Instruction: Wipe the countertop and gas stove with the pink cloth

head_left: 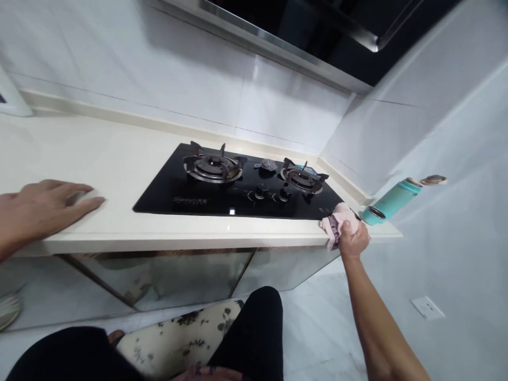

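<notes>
The right hand (349,238) is closed around a crumpled pink cloth (335,225), gripping it at the front edge of the counter (79,148). The left hand (42,207) lies open, fingers spread, flat on the counter well away to the left of the cloth.

Just ahead of the right hand and to its left is the corner of a black glass hob (166,196). Nearest to that hand are the right burner (301,179) and the knobs (261,191), with the left burner (212,166) farther along, closer to the left hand's side. A steel scourer (268,165) sits between the burners.

Just right of the cloth, a teal bottle (392,201) looks tilted (the wide lens makes its lean hard to judge). A sweep of the right hand could catch it and send it over the counter's end. The cloth could also snag on the burner's metal prongs, while a careless pass across the knobs could turn one. With the cloth held out at the edge, a loose grip could let it drop to the floor.
</notes>
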Motion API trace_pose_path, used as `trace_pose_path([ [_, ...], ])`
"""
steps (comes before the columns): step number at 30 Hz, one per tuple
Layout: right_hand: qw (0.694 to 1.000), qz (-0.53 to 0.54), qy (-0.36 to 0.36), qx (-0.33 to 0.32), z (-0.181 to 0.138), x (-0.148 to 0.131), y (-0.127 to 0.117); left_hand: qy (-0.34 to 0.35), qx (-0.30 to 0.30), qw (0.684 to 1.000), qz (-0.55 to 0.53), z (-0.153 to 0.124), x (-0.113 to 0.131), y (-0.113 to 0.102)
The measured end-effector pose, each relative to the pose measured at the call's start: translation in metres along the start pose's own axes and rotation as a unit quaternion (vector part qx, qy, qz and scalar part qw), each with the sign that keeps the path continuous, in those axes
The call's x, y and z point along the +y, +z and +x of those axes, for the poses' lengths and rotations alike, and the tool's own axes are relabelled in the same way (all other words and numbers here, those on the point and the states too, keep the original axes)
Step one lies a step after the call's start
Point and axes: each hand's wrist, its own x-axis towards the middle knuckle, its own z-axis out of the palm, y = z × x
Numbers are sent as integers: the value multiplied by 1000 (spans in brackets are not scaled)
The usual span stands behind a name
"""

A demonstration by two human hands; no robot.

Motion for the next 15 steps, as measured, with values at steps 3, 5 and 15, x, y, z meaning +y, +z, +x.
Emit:
trace_pose_path([
  [3, 998, 43, -39, 32, -39, -53, 4, -28, -26, 998, 50, -8, 18, -5],
  [5, 994, 72, -62, 46, -68, -95, 5, -23, -34, 997, 58, -14, 27, -9],
  [15, 945, 195, -252, -75, -155, -317, -30, 29, -24, 999, 17, -35, 37, -20],
])
